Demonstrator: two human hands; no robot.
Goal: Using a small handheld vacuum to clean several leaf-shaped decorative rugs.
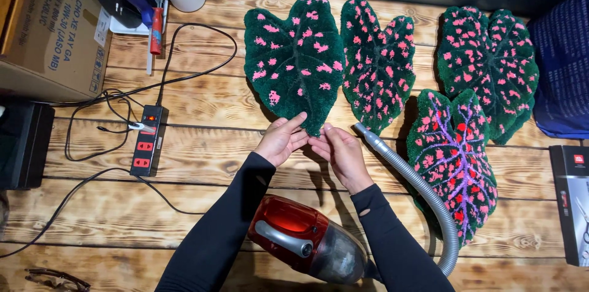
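The grip was a two-handed pinch: the left hand [282, 140] and the right hand [341, 151] both closed their fingertips on the pointed lower tip of the green leaf-shaped rug [294, 59], thumbs on top and the remaining fingers curled beneath or beside the edge. Neither hand held anything else.

Nearest the wearer, a red handheld vacuum [307, 240] lay on the tabletop [202, 163] between the two black-sleeved forearms. Its grey ribbed hose [423, 191] curved up to the right, and its nozzle ended just beside the right hand.

The forearms converged forward from the body, wrists roughly level, palms turned partly inward toward each other. The left hand met the tip from the left, the right hand from the right; both were equally close to it.

The held rug extended directly away from the hands. Its long axis ran from the pinched tip to the lobed far end, tilted slightly leftward, and it lay flat on the wood.

To the right lay a second green-and-pink rug [377, 62], a purple-veined rug [454, 163] and a larger pair [488, 65] beyond. A black power strip [147, 140] with trailing cables sat to the left.
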